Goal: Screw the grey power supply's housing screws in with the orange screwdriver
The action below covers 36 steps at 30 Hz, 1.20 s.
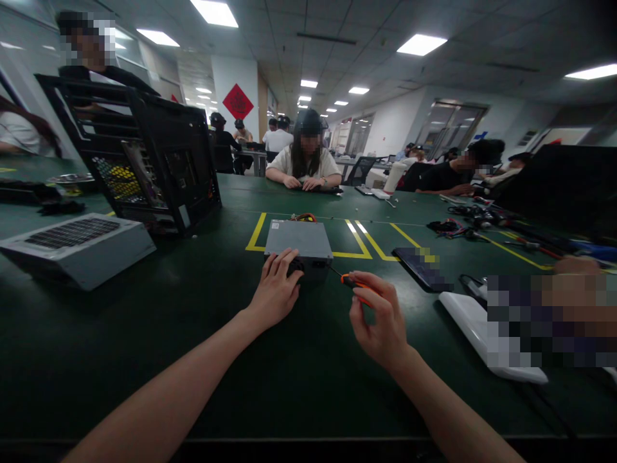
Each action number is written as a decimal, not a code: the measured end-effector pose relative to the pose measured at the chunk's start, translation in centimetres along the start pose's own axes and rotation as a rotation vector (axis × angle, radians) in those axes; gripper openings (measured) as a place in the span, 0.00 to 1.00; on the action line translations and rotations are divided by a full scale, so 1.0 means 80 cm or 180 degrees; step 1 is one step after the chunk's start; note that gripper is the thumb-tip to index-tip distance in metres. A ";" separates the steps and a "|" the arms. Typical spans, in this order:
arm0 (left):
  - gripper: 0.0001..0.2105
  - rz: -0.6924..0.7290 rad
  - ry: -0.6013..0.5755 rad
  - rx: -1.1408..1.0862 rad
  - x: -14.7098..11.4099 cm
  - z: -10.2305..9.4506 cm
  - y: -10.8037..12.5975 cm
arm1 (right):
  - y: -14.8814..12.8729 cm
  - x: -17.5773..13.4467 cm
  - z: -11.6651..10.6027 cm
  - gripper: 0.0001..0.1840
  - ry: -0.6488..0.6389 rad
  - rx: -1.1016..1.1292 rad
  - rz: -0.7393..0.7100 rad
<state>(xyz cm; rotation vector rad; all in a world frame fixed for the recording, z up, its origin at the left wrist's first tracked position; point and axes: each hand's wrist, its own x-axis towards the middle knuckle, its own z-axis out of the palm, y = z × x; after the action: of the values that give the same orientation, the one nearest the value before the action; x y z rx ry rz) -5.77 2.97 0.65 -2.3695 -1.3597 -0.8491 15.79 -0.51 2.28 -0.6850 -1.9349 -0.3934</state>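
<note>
A grey metal power supply box (299,239) lies on the dark green table (202,334) inside a yellow marked rectangle, with coloured wires at its far end. My left hand (276,289) rests on the box's near face, fingers spread against it. My right hand (380,318) grips an orange-and-black screwdriver (354,283), whose thin shaft points left toward the box's near right corner.
A black computer case (144,154) stands at the left with a grey panel (77,247) lying in front of it. A dark flat device (419,265), a white object (482,334) and tools and cables (463,225) lie at the right. Other people sit at the table's far side.
</note>
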 end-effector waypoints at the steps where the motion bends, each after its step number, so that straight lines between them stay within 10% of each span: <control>1: 0.12 0.0000 -0.0002 0.0011 0.000 0.000 0.000 | 0.000 0.000 0.000 0.23 0.0005 -0.0029 -0.0017; 36: 0.12 0.0027 0.0027 -0.0035 0.001 0.002 0.000 | 0.002 0.002 -0.001 0.25 0.0032 -0.0179 -0.0024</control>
<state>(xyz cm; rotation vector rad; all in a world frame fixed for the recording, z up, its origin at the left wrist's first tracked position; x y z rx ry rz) -5.71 3.09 0.58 -2.3755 -1.3441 -0.8658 15.86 -0.39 2.42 -0.7109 -1.9234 -0.4566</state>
